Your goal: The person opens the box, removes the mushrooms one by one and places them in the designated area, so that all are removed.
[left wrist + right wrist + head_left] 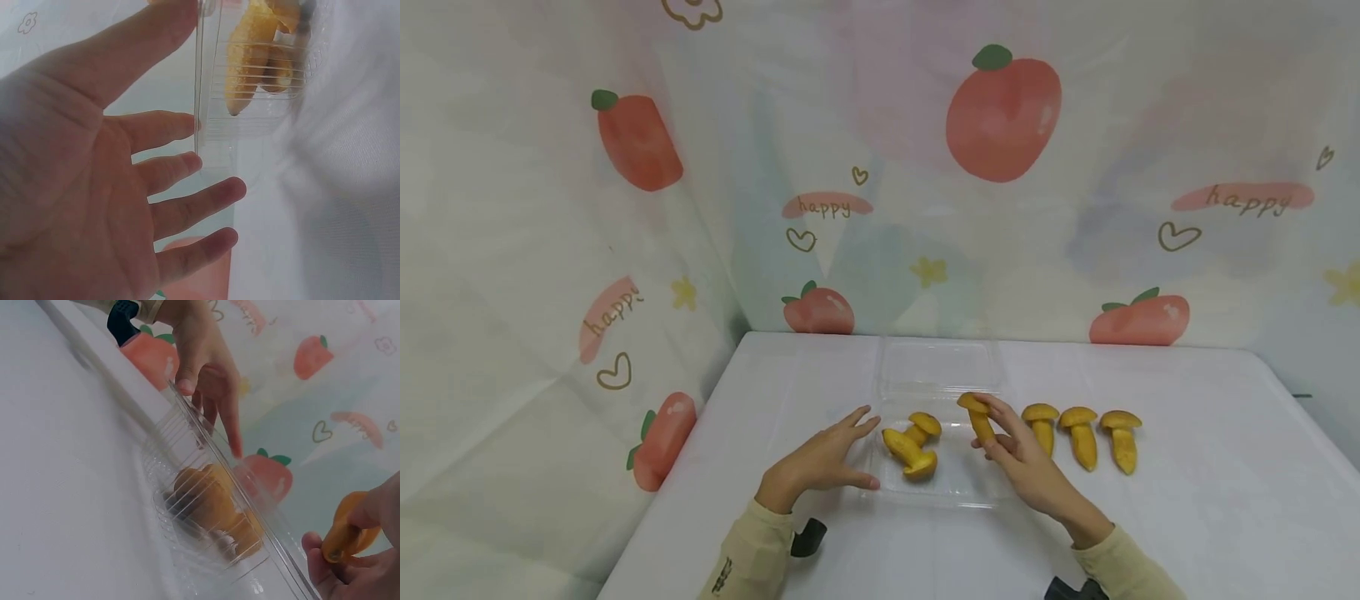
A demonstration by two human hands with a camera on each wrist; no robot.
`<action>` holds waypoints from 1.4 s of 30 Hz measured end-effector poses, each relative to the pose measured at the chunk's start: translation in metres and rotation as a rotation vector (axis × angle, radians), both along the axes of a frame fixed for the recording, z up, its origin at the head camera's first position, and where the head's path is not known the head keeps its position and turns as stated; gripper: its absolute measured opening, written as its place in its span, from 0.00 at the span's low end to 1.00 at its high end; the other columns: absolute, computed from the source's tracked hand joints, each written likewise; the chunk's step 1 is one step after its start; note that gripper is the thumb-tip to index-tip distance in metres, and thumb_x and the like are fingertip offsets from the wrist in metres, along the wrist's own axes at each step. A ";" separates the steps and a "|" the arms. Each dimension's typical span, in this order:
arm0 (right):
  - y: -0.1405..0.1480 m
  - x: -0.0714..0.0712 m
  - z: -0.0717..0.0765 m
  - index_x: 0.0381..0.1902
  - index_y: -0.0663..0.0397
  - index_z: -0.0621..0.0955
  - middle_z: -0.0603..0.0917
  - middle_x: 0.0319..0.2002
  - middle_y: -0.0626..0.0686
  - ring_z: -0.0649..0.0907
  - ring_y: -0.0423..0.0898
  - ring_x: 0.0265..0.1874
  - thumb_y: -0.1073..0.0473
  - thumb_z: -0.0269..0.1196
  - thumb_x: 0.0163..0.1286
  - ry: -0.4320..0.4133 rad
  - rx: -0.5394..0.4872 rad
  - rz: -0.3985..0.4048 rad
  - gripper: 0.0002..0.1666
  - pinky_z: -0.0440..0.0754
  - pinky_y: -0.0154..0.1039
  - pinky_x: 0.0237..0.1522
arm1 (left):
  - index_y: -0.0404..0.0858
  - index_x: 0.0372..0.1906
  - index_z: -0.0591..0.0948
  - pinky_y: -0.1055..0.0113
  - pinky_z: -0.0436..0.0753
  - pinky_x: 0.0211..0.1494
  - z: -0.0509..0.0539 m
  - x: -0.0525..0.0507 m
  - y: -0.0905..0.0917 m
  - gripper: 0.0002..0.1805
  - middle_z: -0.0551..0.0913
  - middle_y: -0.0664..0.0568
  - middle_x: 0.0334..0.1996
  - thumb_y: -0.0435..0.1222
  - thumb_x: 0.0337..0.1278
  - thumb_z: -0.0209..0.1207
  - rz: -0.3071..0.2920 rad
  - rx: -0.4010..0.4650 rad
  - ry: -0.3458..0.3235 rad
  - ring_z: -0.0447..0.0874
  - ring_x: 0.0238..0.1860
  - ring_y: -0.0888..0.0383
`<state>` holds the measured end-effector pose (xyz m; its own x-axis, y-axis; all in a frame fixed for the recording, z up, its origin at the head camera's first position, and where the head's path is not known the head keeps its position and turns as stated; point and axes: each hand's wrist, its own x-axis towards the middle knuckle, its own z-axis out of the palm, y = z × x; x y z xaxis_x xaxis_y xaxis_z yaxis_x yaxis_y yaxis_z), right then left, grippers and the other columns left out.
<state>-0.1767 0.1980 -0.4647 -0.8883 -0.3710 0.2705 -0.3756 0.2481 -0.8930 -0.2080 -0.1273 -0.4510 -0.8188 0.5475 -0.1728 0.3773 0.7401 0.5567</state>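
My right hand (1026,467) pinches a yellow mushroom (977,417) by its stem, cap up, above the right part of a clear plastic box (955,487). The same mushroom (344,534) shows between thumb and fingers in the right wrist view. Inside the box, at its left, two yellow mushrooms (910,454) lie against each other. My left hand (823,458) is at the box's left edge with its fingers spread and nearly straight. In the left wrist view, its thumb and fingertips (187,162) are at the box rim; contact is hard to tell.
Three more mushrooms (1082,437) lie in a row on the white table (1210,517), right of the box. The box's clear lid (940,367) is folded back toward the patterned wall (895,233). Another wall cloth (512,375) hangs along the left side.
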 end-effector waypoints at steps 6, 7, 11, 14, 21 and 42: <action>0.008 0.002 0.000 0.77 0.56 0.56 0.68 0.69 0.72 0.82 0.34 0.47 0.66 0.52 0.80 -0.034 0.009 0.020 0.33 0.84 0.33 0.46 | 0.44 0.80 0.60 0.34 0.59 0.77 -0.001 -0.002 0.000 0.53 0.51 0.46 0.82 0.52 0.52 0.73 0.008 -0.003 -0.009 0.58 0.79 0.42; 0.010 0.003 0.001 0.78 0.55 0.56 0.68 0.69 0.72 0.82 0.33 0.48 0.65 0.52 0.80 -0.038 0.022 0.020 0.33 0.83 0.32 0.47 | 0.44 0.80 0.60 0.34 0.59 0.77 -0.001 -0.002 0.000 0.53 0.51 0.46 0.82 0.52 0.52 0.73 0.008 -0.004 -0.014 0.58 0.80 0.42; 0.015 0.005 0.004 0.78 0.53 0.56 0.65 0.70 0.71 0.81 0.32 0.50 0.65 0.53 0.79 -0.014 0.052 0.002 0.35 0.84 0.32 0.50 | 0.43 0.80 0.60 0.33 0.60 0.76 -0.003 -0.001 0.000 0.53 0.51 0.45 0.82 0.53 0.51 0.73 0.004 -0.010 -0.009 0.58 0.79 0.42; 0.019 0.005 0.006 0.79 0.52 0.58 0.65 0.71 0.69 0.81 0.33 0.50 0.66 0.54 0.79 0.036 0.087 -0.030 0.35 0.85 0.32 0.50 | 0.43 0.79 0.61 0.32 0.60 0.75 -0.004 -0.001 0.000 0.53 0.51 0.45 0.82 0.53 0.51 0.73 0.001 -0.009 0.001 0.59 0.79 0.42; 0.029 0.005 0.008 0.80 0.58 0.57 0.65 0.73 0.71 0.79 0.29 0.53 0.74 0.48 0.77 0.114 0.077 -0.011 0.36 0.83 0.30 0.49 | 0.45 0.80 0.60 0.34 0.60 0.77 -0.005 0.000 0.000 0.54 0.51 0.47 0.82 0.54 0.51 0.73 0.015 -0.020 -0.013 0.59 0.79 0.43; 0.064 0.003 0.023 0.79 0.56 0.57 0.65 0.68 0.42 0.81 0.28 0.46 0.75 0.55 0.73 0.175 0.079 -0.123 0.40 0.80 0.26 0.36 | 0.43 0.79 0.61 0.33 0.61 0.76 -0.004 0.000 0.000 0.54 0.53 0.46 0.82 0.53 0.50 0.74 0.009 -0.004 0.010 0.60 0.79 0.42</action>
